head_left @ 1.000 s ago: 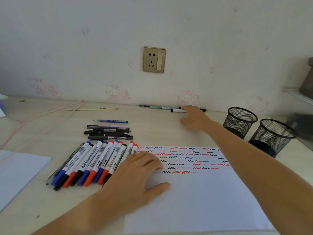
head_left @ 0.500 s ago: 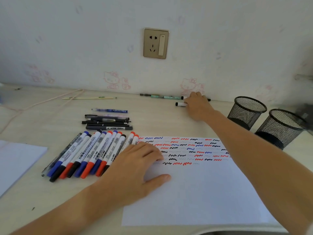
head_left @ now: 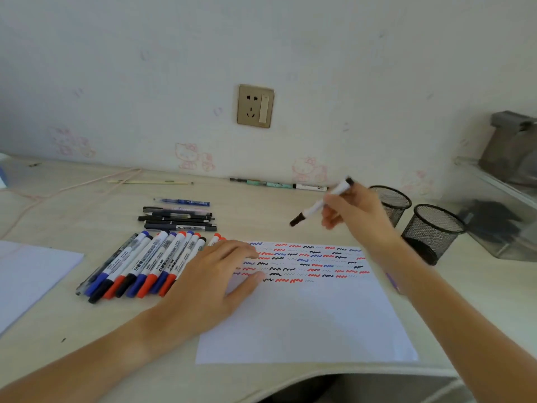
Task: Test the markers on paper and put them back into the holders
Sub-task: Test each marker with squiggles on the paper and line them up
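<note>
My right hand (head_left: 353,212) holds a white marker with a black cap (head_left: 315,209) in the air above the desk, cap end pointing down-left. My left hand (head_left: 213,279) lies flat on the left edge of the white paper (head_left: 305,321), whose upper part carries rows of red, blue and black squiggles. A row of several whiteboard markers (head_left: 145,264) with blue, red and black caps lies left of the paper. Two black mesh holders (head_left: 390,200) (head_left: 433,231) stand at the right, behind my right forearm.
Several dark pens (head_left: 178,219) and a blue pen (head_left: 183,202) lie behind the marker row. More pens (head_left: 279,185) lie along the wall. A second sheet (head_left: 26,274) sits at the far left. A clear box (head_left: 499,216) stands at the far right.
My right hand picked a black-capped marker up from beside the wall and lifted it toward me. My left hand stayed on the paper.
</note>
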